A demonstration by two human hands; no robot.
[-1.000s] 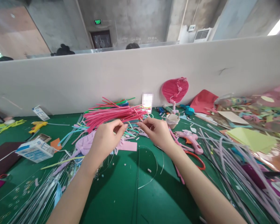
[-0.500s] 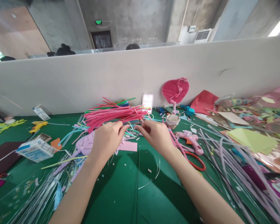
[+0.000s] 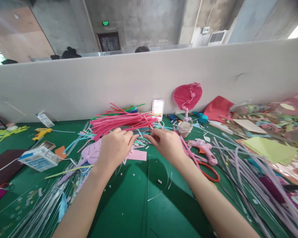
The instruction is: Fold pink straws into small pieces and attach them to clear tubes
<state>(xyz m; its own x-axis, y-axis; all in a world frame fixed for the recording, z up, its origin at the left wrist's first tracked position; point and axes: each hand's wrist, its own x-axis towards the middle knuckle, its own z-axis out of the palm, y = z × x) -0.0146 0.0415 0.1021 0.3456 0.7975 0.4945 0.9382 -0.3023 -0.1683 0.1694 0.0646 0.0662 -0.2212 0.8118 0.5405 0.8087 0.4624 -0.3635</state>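
My left hand (image 3: 115, 147) and my right hand (image 3: 166, 142) meet over the green table (image 3: 129, 205), fingers pinched toward each other just in front of a big bundle of pink pipe cleaners (image 3: 121, 121). Each pinch is closed on something thin that I cannot make out. A thin clear wire loop (image 3: 161, 175) curves on the mat below my right hand. A pink paper strip (image 3: 137, 155) and a lilac leaf shape (image 3: 90, 153) lie under my left hand.
A pink glue gun (image 3: 203, 148) and red-handled scissors (image 3: 210, 172) lie right of my right hand. Lilac and grey pipe cleaners (image 3: 248, 178) spread at right, clear sticks (image 3: 42, 208) at lower left, a small carton (image 3: 39, 158) at left. A white partition (image 3: 139, 82) closes the back.
Both hands have sunk a little toward the table and drawn closer together; the fingertips now nearly touch.
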